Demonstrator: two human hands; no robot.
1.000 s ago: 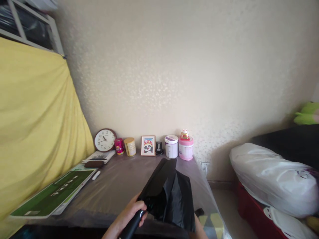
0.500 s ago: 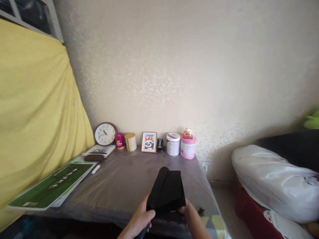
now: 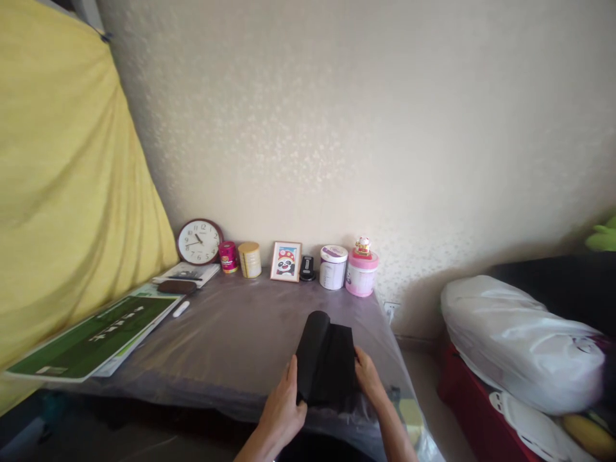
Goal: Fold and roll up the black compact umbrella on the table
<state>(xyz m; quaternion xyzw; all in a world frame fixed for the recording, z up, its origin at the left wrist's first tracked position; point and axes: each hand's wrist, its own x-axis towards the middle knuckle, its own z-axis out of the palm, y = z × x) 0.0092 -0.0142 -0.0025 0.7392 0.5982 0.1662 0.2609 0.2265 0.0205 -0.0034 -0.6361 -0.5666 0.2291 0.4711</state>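
Observation:
Near the front edge of the table (image 3: 231,346), a black rolled sheet (image 3: 320,362) is held between both of my hands. Its left part curls into a thick roll and its right part lies flatter; I cannot make out the material. My left hand (image 3: 287,398) grips the lower left side of the roll, thumb towards me. On the other side, my right hand (image 3: 368,375) pinches the right edge, with some fingers hidden behind it.
Along the wall stand a clock (image 3: 199,242), a pink tin (image 3: 228,257), a yellow-lidded can (image 3: 250,260), a framed panda picture (image 3: 286,261), and two tubs (image 3: 333,267). Green papers (image 3: 96,337) lie left, beside a yellow curtain (image 3: 72,179). A white plastic bag (image 3: 520,343) sits at right.
The black sheet has turned more upright, and its roll shows wider. My left hand has shifted up along its side, and my right hand now shows at its right edge. The view has tilted slightly.

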